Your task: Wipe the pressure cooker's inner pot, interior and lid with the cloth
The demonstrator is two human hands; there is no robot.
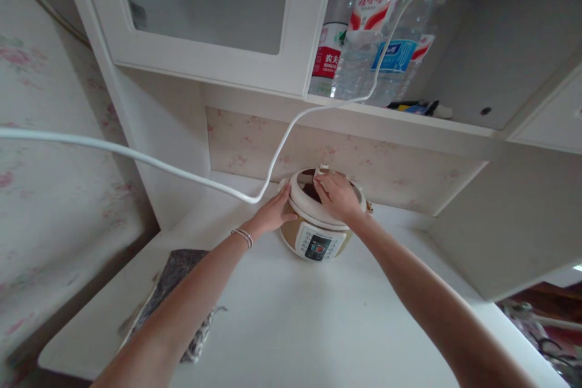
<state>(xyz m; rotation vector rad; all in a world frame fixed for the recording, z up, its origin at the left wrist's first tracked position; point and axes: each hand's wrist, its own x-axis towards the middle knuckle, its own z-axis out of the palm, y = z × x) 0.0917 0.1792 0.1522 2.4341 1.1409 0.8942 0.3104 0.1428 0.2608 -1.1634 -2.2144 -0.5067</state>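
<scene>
An electric pressure cooker [289, 231], cream and gold with a control panel [319, 245] on its front, stands on the white desk [309, 327]. My left hand [273, 212] rests against the cooker's left side, fingers stretched along the lid rim and thumb apart; a bracelet is on that wrist. On top of the lid [305, 201], my right hand [337, 194] curls its fingers round the lid handle [321, 171]. The palm hides most of the handle and part of the lid's brown centre.
A white cable [182, 177] hangs across the view in front of the cabinet. Several plastic bottles [364, 42] stand on the open shelf above, beside a glass-fronted door [204, 6]. A dark grey cloth [177, 279] lies on the desk's left, partly under my forearm.
</scene>
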